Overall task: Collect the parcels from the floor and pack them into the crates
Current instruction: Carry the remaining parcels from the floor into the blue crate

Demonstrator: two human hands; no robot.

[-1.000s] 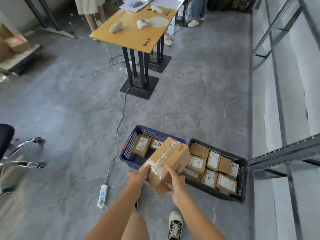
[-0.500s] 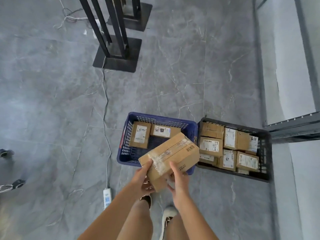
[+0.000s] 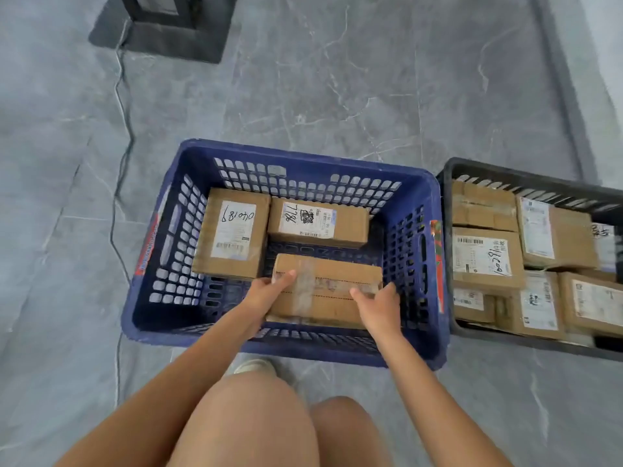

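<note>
Now both hands, left hand [image 3: 266, 294] and right hand [image 3: 379, 306], grip the taped box [image 3: 328, 288] at its ends, low inside the blue crate [image 3: 431, 264].

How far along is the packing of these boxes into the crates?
The black crate looks nearly full of parcels. The blue crate holds two labelled parcels at its far side. The left hand and right hand grip a taped parcel low inside the blue crate. Space remains there; no parcels show on the floor in view.
</note>
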